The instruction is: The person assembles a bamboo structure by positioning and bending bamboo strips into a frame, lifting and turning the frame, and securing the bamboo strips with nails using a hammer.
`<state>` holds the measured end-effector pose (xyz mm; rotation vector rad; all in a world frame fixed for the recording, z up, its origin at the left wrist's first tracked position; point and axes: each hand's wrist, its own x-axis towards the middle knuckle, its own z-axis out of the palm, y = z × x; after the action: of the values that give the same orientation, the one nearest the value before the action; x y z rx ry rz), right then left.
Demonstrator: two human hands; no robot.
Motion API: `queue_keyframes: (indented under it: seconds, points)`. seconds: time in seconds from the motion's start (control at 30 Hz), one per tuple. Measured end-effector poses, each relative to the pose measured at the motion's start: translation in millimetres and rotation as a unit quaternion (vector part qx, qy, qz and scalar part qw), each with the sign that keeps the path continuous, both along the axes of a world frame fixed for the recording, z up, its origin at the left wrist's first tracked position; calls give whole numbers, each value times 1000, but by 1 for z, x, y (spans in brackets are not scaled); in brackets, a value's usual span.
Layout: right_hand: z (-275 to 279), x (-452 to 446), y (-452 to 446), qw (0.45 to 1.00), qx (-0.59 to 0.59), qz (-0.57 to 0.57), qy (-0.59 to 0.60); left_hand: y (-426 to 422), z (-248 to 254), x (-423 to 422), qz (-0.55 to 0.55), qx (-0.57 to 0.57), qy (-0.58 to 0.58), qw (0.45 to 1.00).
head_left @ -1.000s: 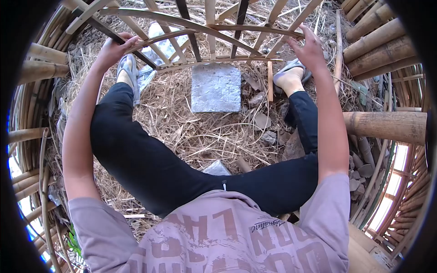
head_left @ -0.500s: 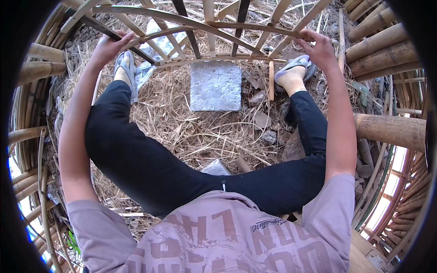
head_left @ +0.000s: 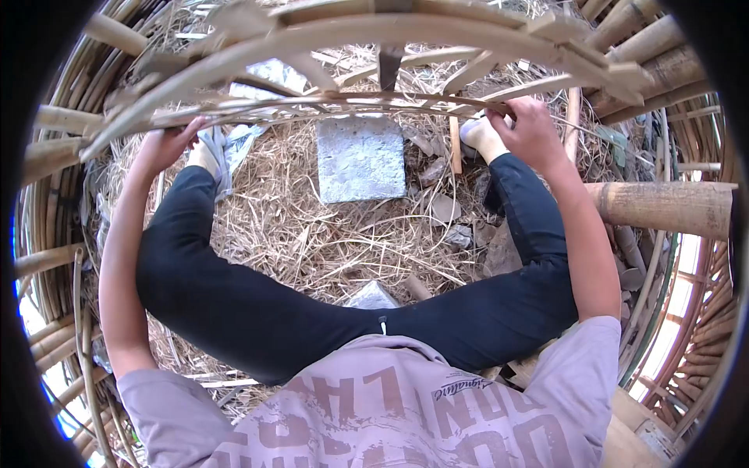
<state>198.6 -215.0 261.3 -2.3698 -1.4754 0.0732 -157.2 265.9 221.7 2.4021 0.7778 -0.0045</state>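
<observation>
Bamboo lattice (head_left: 374, 31): curved, at the far side, spanning left to right above the ground; partly blurred.
Left hand (head_left: 166, 147): fingers partly curled, gripping the lattice's near edge at left; fingertips partly hidden.
Right hand (head_left: 532, 134): thumb and bent fingers pinching the same near edge at right.
Grey slab (head_left: 360, 160): on straw (head_left: 312, 242), between the hands, just nearer than the lattice.

Beyond the slab (head_left: 361, 160), the slatted frame (head_left: 374, 30) tilted upward; the left hand (head_left: 167, 147) and right hand (head_left: 533, 136) drew back level with the slab's far end.
</observation>
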Motion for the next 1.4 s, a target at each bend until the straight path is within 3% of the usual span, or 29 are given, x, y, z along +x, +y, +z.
queue_keyframes:
  seconds: [0.07,0.1,0.17,0.23,0.43,0.47,0.77,1.4]
  points:
    - [-17,-1,-11,998,31,7,-51,-9,-4,-11,6,36,-45,998]
    - [-25,-1,-16,996,46,11,-77,2,-11,-17,-71,70,-84,991]
    - [-28,7,-18,964,27,107,-242,15,-17,-25,-218,143,-167,951]
    - [-6,-6,-20,989,5,55,-136,20,-8,-18,-241,87,-174,951]
    - [0,-3,-19,987,94,17,-128,-16,42,2,-288,386,-109,870]
    - [-2,1,-22,985,95,12,-141,-24,47,4,-232,374,-106,892]
    - [1,8,-27,968,121,-25,-218,-10,50,8,-197,488,-142,838]
    - [9,12,-32,962,135,-54,-231,-22,67,11,-154,469,-135,859]
